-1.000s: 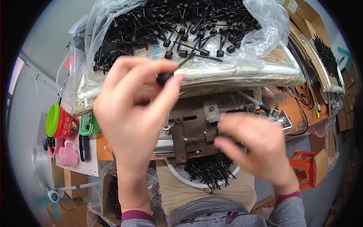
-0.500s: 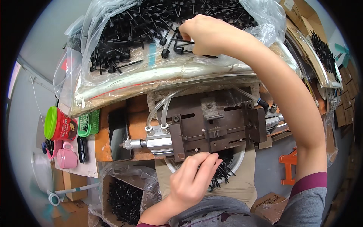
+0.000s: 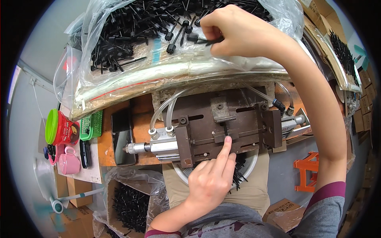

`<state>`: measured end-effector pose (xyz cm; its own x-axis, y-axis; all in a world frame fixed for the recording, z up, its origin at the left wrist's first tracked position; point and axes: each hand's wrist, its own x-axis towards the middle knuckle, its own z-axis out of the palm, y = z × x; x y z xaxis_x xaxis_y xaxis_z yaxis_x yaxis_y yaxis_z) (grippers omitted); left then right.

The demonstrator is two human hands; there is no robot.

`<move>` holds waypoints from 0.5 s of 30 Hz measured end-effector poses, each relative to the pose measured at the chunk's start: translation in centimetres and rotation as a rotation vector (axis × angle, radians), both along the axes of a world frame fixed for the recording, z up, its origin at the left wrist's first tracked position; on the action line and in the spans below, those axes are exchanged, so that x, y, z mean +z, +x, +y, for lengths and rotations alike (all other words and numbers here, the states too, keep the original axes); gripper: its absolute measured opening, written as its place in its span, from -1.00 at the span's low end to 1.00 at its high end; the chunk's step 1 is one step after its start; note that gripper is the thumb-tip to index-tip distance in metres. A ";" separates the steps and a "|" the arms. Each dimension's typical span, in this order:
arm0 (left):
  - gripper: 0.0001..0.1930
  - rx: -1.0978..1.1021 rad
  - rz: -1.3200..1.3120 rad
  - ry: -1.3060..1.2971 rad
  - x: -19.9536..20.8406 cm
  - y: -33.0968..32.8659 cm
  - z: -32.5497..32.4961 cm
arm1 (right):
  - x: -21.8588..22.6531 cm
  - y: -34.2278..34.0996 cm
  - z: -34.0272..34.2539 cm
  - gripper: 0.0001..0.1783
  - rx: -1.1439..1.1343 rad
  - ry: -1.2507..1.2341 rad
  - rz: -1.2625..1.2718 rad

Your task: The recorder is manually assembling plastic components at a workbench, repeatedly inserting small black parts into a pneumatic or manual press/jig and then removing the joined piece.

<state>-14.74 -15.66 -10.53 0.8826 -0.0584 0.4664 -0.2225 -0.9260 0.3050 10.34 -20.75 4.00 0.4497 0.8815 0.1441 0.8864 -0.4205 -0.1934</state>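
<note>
black thin-stemmed part with a cylindrical head (image 3: 193, 37) is at the right hand (image 3: 234, 33), thumb and forefinger clamped on its stem, beside a heap of similar black parts (image 3: 127, 23). left hand (image 3: 212, 174) rests its extended index fingertip (image 3: 228, 139) at the near end of a slim black rod (image 3: 226, 129) midway along the dark brown metal fixture (image 3: 202, 130); with the thumb hidden, its grip cannot be told.

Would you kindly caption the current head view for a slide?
Left hand at brown fixture, right hand holding a stemmed black part.
</note>
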 end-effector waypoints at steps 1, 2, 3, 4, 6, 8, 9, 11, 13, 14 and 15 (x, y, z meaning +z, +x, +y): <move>-0.76 -0.015 -0.007 -0.010 0.1 0.1 0.2 | 0.2 -0.2 -0.6 -0.82 0.005 0.064 0.025; -0.76 -0.031 -0.015 -0.019 0.1 0.2 0.3 | -0.2 -0.2 -1.2 -0.81 0.057 0.177 -0.061; -0.76 -0.040 -0.010 -0.018 0.1 0.2 0.3 | -0.9 0.0 -1.9 -0.81 0.110 0.288 -0.147; -0.76 -0.040 -0.004 -0.012 0.0 0.2 0.3 | -1.5 0.1 -2.4 -0.80 0.170 0.404 -0.233; -0.75 -0.029 0.003 -0.001 -0.1 0.1 0.6 | -2.2 -2.2 -3.4 -0.79 0.122 0.482 -0.300; -0.74 -0.031 0.004 0.008 0.0 0.1 0.3 | -2.8 -3.7 -4.6 -0.73 0.198 0.604 -0.418; -0.73 -0.036 0.019 0.002 0.1 0.1 0.4 | -3.4 -4.4 -5.2 -0.63 0.212 0.621 -0.492; -0.71 -0.053 0.046 -0.010 0.5 0.0 0.6 | -4.8 -5.7 -6.2 -0.64 0.234 0.652 -0.494; -0.66 -0.086 0.054 -0.302 0.9 0.1 0.9 | -6.0 -6.3 -7.3 -0.62 0.278 0.650 -0.589; -0.64 -0.102 0.061 -0.445 1.4 0.2 1.0 | -6.5 -6.3 -7.5 -0.58 0.291 0.654 -0.622; -0.57 -0.086 0.071 -0.600 2.4 0.0 1.0 | -7.0 -6.4 -7.5 -0.54 0.304 0.662 -0.643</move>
<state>-14.73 -14.65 -8.12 0.9166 0.1236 0.3801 -0.2491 -0.5672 0.7850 3.89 -28.28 -2.99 -0.1221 0.5990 0.7914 0.9583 -0.1366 0.2512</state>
